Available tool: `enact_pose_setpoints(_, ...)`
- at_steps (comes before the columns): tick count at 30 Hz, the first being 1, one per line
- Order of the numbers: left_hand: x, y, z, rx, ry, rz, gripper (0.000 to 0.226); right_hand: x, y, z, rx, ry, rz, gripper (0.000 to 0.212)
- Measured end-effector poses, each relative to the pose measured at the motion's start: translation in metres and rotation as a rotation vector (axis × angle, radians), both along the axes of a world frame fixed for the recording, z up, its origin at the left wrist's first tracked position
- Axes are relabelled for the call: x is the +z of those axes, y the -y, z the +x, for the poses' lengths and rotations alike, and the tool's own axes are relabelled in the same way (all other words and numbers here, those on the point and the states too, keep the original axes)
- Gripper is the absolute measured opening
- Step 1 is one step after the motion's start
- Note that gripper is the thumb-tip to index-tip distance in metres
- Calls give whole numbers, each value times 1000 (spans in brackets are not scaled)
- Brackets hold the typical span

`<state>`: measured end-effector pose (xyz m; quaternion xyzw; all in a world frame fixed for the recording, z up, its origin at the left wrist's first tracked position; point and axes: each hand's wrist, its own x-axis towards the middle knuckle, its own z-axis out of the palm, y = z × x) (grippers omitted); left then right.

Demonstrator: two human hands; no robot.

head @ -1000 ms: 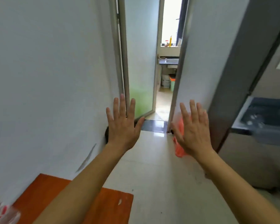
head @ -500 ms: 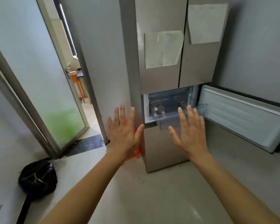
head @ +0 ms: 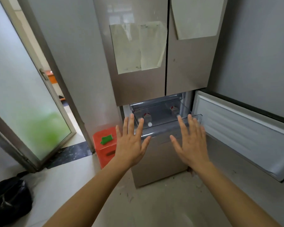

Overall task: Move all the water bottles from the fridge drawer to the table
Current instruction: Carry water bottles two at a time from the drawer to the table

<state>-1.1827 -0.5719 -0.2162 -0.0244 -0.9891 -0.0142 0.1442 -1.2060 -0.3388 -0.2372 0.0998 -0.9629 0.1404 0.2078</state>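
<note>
A tall beige fridge [head: 138, 87] stands ahead with a clear plastic drawer [head: 162, 128] pulled out of its middle compartment. Water bottles with red-and-white labels lie inside: one at the left [head: 147, 117] and one at the right [head: 174, 109]. My left hand [head: 130, 141] and my right hand [head: 191, 141] are both raised in front of the drawer, fingers straight and spread, holding nothing. They hover just short of the drawer's front edge. No table is in view.
The compartment's door [head: 243, 133] hangs open to the right. An orange box [head: 103, 146] with a green item on top sits on the floor left of the fridge. A frosted glass door [head: 23, 104] stands at the left, and a black bag [head: 8, 199] lies at the lower left.
The view has swung from the doorway to the fridge and come closer. Both hands stay raised and spread, now in front of the open drawer.
</note>
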Motion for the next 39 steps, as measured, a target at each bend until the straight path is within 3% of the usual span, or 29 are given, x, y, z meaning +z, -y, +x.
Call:
enact_pose_setpoints(6, -25, -3, -124, -53, 77, 17, 72, -12, -1, -113, -27, 84, 64, 75)
enact_pose_setpoints(15, -65, -39, -258, -137, 336, 10, 73, -28, -46, -223, -103, 220, 134, 76)
enact_pose_setpoints(21, -107, -62, -318, -30, 423, 85, 72, -64, -78, -316, -22, 360, 187, 71)
enact_pose_setpoints(26, -144, -77, -337, 152, 521, 197, 88, -98, -85, -398, 120, 557, 225, 62)
enact_pose_setpoints(29, -161, -82, -337, 254, 588, 283, 75, -117, -84, -433, 182, 679, 240, 61)
enact_pose_setpoints(35, -165, -80, -334, 330, 538, 308, 74, -153, -79, -476, 260, 904, 347, 70)
enact_pose_setpoints(39, -164, -81, -335, 333, 564, 307, 68, -163, -68, -498, 221, 978, 289, 75)
